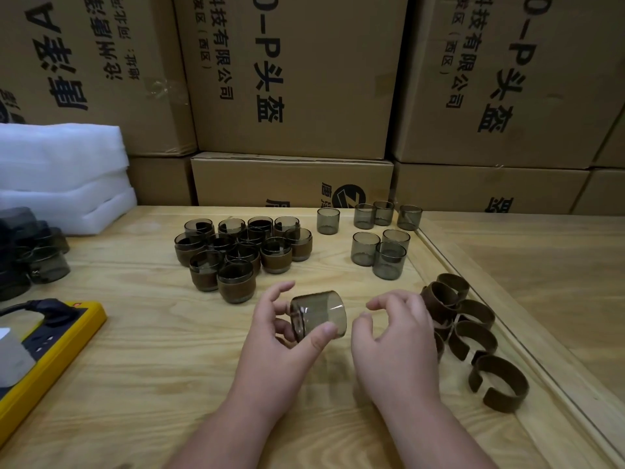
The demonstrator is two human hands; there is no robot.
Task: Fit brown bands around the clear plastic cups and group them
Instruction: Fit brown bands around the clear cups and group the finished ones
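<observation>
My left hand [287, 328] grips a clear smoky plastic cup [319, 313] lying on its side just above the wooden table, with no band on it. My right hand [394, 330] hovers just right of the cup with fingers spread and curled, holding nothing. A pile of brown open bands [473, 333] lies to the right of that hand. A cluster of several cups fitted with brown bands [236, 255] stands at the table's middle. Several bare clear cups [378, 238] stand upright at the back right.
A yellow power strip [50, 346] with a black plug lies at the left edge. Dark cups [40, 255] sit at the far left under white foam sheets [64, 177]. Stacked cardboard boxes [291, 96] wall the back. A raised wooden rim [500, 319] runs along the right.
</observation>
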